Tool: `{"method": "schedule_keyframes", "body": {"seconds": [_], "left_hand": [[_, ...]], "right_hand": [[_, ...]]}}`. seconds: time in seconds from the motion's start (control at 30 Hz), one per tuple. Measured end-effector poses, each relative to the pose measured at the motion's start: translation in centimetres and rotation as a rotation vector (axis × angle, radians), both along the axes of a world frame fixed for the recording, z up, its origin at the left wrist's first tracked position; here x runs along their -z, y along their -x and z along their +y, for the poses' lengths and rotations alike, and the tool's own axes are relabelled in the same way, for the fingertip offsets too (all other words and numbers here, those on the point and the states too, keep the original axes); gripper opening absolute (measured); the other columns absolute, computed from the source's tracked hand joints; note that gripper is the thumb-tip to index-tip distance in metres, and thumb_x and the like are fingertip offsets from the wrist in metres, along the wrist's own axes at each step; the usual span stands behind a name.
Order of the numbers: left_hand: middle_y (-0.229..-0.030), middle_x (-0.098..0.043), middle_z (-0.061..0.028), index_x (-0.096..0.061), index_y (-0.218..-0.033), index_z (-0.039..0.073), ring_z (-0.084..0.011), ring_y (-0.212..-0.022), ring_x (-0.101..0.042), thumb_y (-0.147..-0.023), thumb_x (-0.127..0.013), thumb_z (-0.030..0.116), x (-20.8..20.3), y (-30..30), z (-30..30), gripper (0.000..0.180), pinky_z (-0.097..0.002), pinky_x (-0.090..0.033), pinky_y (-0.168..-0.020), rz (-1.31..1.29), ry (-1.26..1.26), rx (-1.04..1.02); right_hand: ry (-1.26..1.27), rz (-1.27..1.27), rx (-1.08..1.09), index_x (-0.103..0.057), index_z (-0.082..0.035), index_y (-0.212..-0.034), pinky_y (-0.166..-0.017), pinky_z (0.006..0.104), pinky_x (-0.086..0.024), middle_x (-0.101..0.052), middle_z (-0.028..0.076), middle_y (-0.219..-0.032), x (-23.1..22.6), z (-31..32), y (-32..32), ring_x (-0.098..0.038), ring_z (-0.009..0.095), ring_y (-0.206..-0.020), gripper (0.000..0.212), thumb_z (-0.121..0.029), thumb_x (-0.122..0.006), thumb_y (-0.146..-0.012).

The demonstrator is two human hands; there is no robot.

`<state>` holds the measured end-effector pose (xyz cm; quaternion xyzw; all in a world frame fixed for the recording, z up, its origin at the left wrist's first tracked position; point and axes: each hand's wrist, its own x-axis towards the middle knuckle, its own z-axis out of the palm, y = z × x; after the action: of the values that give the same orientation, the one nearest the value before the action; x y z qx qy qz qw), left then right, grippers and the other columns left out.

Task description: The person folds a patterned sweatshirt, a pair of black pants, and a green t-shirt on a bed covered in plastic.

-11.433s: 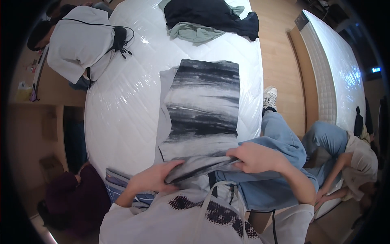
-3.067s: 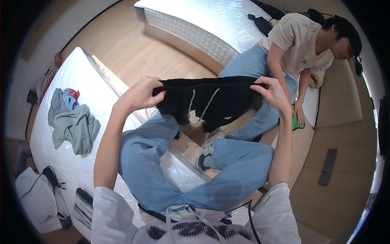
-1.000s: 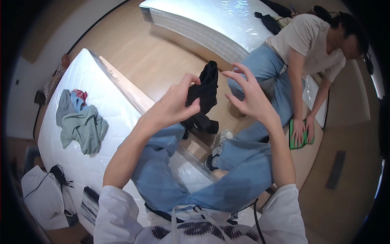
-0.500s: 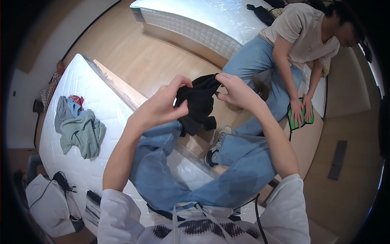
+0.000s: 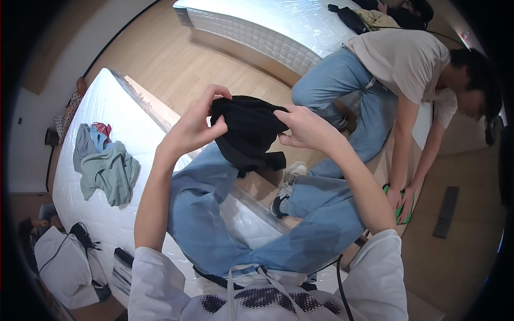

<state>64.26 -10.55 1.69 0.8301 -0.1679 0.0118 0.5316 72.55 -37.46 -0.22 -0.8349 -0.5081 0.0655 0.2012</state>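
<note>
Black garment (image 5: 249, 125) is up in front of me, bunched between both hands, over my knees and the gap beside the mattress (image 5: 107, 99). Left hand (image 5: 193, 125) is a wide C, thumb well off the index, cloth between; right hand (image 5: 310, 128) is a tight pinch on the other edge.

Main risk — left side slipping out, since that grip looks loose; it'd probably drop near my shoe (image 5: 284, 190). The dangling end could also twist, being unsupported.

Containers: no box or bag I can make out — just clear plastic wrap, with the mattress inside.
</note>
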Motion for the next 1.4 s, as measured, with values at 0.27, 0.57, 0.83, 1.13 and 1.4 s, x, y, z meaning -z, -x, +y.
{"method": "schedule_keyframes", "body": {"seconds": [0.27, 0.57, 0.83, 1.13, 1.4], "left_hand": [[-0.096, -0.061, -0.0089, -0.059, -0.110, 0.002, -0.0177, -0.083, -0.058, -0.073, -0.051, -0.009, -1.0, -0.3, 0.0, 0.039, -0.0289, -0.047, -0.073, -0.252, -0.214, 0.009], [-0.094, -0.060, -0.0164, -0.057, -0.105, 0.000, -0.0331, -0.084, -0.059, -0.071, -0.055, -0.007, -0.2, -0.1, -1.1, 0.034, -0.0361, -0.048, -0.073, -0.208, -0.339, 0.072], [-0.088, -0.059, -0.0239, -0.050, -0.111, -0.001, -0.0401, -0.083, -0.059, -0.075, -0.054, -0.002, 0.2, -1.0, -1.8, 0.036, -0.0420, -0.048, -0.073, 0.022, -0.389, 0.012], [-0.085, -0.060, -0.0196, -0.053, -0.108, 0.002, -0.0306, -0.077, -0.061, -0.074, -0.060, 0.002, -7.2, -12.5, 2.0, 0.034, -0.0402, -0.049, -0.068, -0.454, -0.731, -0.114], [-0.098, -0.061, -0.0136, -0.051, -0.114, -0.006, -0.0191, -0.089, -0.059, -0.076, -0.058, 0.001, -28.7, -5.6, 0.9, 0.039, -0.0282, -0.049, -0.079, -0.824, -0.059, -0.366]], "right_hand": [[0.040, -0.187, 0.060, -0.055, 0.004, -0.078, -0.064, 0.0461, -0.050, -0.057, 0.021, -0.073, -1.3, 0.2, 0.1, -0.061, 0.040, -0.070, 0.020, -0.008, -0.067, -0.068], [0.199, -0.160, 0.016, -0.062, 0.004, -0.062, -0.063, 0.0438, -0.053, -0.058, 0.025, -0.059, -0.2, 0.2, 0.6, -0.062, 0.040, -0.062, 0.012, -0.008, -0.060, -0.062], [0.207, -0.037, 0.042, -0.065, 0.008, -0.073, -0.065, 0.0440, -0.054, -0.057, 0.027, -0.060, 0.1, -0.8, -0.5, -0.062, 0.042, -0.065, 0.021, -0.008, -0.059, -0.061], [-0.043, -0.312, 0.136, -0.064, 0.006, -0.109, -0.076, 0.0381, -0.054, -0.066, 0.026, -0.095, -9.8, 1.2, -9.7, -0.066, 0.035, -0.080, 0.048, -0.018, -0.063, -0.068], [-0.769, -0.783, 0.158, -0.044, 0.006, -0.113, -0.084, 0.0353, -0.045, -0.055, 0.014, -0.090, -32.6, 3.0, -5.5, -0.055, 0.026, -0.086, 0.039, -0.010, -0.052, -0.079]]}}
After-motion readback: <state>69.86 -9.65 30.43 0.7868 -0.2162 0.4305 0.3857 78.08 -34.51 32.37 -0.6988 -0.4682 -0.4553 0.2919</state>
